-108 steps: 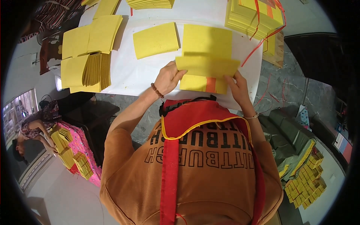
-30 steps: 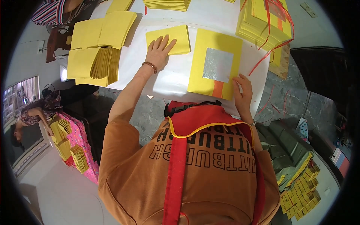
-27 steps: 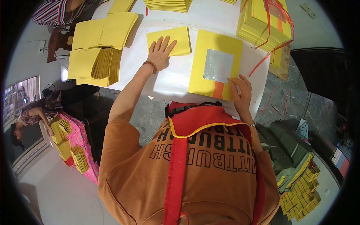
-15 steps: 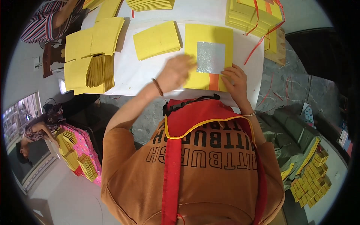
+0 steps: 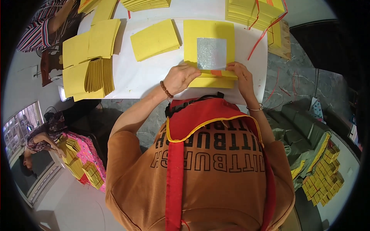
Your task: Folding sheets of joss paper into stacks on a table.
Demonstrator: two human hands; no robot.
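A yellow paper sheet lies before me on the white table, with a silver foil square on its middle. Its near edge is lifted and folded away from me; a bit of orange strip shows at the fold. More yellow paper lies beneath. My left hand, beaded bracelet on the wrist, pinches the fold's left end. At the right end, my right hand grips the same fold between thumb and fingers.
A small yellow paper stack lies left of the sheet. Farther left are larger stacks, one fanned. Back right stands a tall yellow pile with red ribbons. People sit at the back left and far left.
My left hand has come down from the foil's left side to the near edge. Both hands have raised that edge and turned it over, covering most of the orange strip.
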